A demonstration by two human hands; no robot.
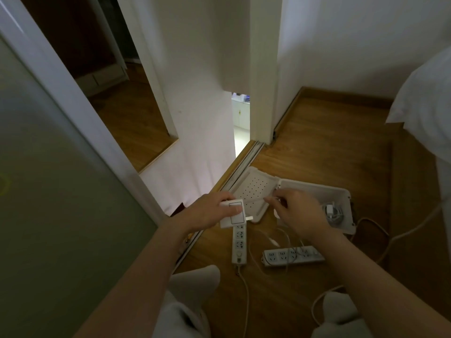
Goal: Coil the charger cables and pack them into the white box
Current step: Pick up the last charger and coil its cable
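Observation:
My left hand [210, 211] grips a white square charger block [233, 214] with its plug prongs pointing right. A thin white cable [256, 200] runs from the block to my right hand [296, 212], which pinches it above the floor. More of this cable [273, 236] trails down in loose loops between the power strips. Behind my hands the white box [341, 195] lies open on the wooden floor, its perforated lid [253, 185] folded out to the left. One coiled white charger [333, 212] lies inside the box.
Two white power strips lie on the floor: one [239, 242] pointing away from me, one [294, 256] crosswise. Their thick cords [245, 296] trail over the floor. A sliding-door track [244, 159] runs on the left, white bedding [429, 98] on the right. My knees [195, 281] are below.

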